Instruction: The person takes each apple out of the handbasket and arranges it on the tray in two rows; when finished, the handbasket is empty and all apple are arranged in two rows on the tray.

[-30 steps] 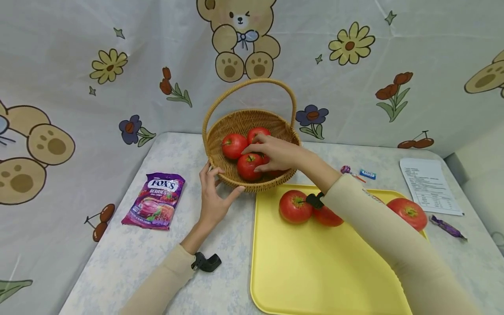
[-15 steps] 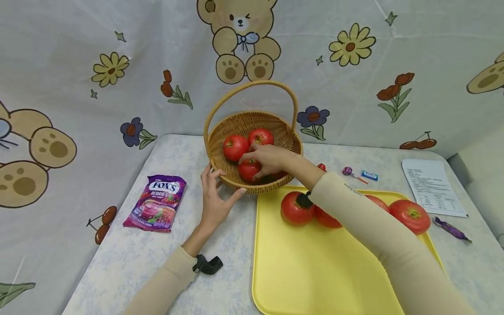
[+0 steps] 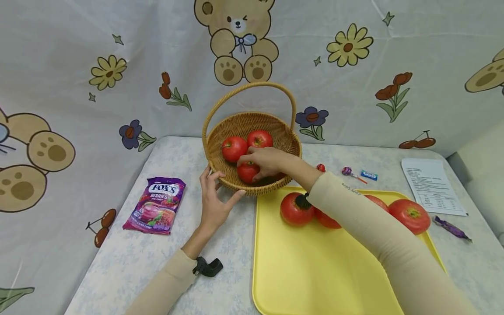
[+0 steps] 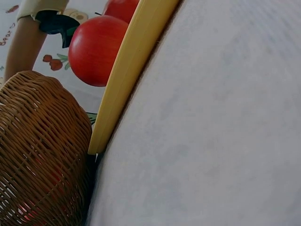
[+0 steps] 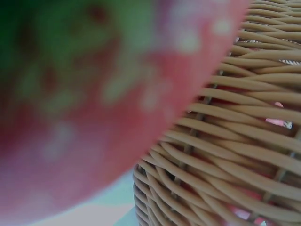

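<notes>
A wicker basket (image 3: 252,190) with a tall handle stands at the back of the table, its opening facing me. My left hand (image 3: 214,203) holds its front left side, fingertips at the rim and thumb spread along the lower wall. Inside, my right hand (image 3: 269,162) grips the front red apple (image 3: 246,173), thumb on its near side and fingers over the top. Two more apples, one on the left (image 3: 234,148) and one behind (image 3: 260,138), lie beside it. The right hand hides the basket's right interior. Woven wall (image 4: 42,155) fills the left wrist view's lower left.
A yellow tray (image 3: 307,267) carries several red apples (image 3: 409,215), partly behind my right sleeve. A purple candy bag (image 3: 155,205) lies left. Lollipops (image 3: 347,171), a small blue-wrapped candy (image 3: 369,175), a purple-wrapped candy (image 3: 452,228) and a printed paper (image 3: 433,186) lie right.
My right hand has shifted down and left and now wraps further round the front apple. The rear apple shows more, and a red lollipop appears beyond the sleeve. The left hand keeps its hold.
</notes>
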Demonstrator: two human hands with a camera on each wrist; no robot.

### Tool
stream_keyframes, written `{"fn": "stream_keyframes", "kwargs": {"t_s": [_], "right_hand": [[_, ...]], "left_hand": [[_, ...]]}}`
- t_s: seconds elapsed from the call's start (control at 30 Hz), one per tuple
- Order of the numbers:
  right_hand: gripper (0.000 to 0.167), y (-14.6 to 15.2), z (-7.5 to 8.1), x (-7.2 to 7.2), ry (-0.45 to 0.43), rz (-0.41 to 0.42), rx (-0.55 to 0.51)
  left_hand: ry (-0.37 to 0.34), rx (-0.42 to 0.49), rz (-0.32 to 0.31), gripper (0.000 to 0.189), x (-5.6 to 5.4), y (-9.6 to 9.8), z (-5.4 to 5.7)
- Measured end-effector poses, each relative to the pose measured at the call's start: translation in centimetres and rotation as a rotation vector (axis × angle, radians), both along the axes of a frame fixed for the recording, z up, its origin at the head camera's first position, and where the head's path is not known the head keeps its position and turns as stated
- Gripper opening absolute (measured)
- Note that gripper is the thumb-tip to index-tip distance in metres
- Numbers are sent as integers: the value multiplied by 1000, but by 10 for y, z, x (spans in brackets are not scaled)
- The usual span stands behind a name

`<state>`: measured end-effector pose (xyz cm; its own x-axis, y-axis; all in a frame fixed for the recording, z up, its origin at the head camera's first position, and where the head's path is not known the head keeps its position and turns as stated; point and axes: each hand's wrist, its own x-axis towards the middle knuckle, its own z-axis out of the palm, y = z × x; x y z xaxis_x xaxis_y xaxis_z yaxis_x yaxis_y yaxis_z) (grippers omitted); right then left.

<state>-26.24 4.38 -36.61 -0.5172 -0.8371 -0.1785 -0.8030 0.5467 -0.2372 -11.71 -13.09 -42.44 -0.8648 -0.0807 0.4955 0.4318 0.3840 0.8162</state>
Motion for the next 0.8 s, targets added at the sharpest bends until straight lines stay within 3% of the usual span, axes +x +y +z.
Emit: {"fn": "stream_keyframes", "kwargs": {"t_s": [0.4,0.8], "right_hand": [[55,-5,5,8,-30,72,-96],[55,0,37,26,30,110,-186]], "left_hand": [[-6,-6,-12,53,2,0,1],[-10,-2,-9,52,3,-3,3]]}}
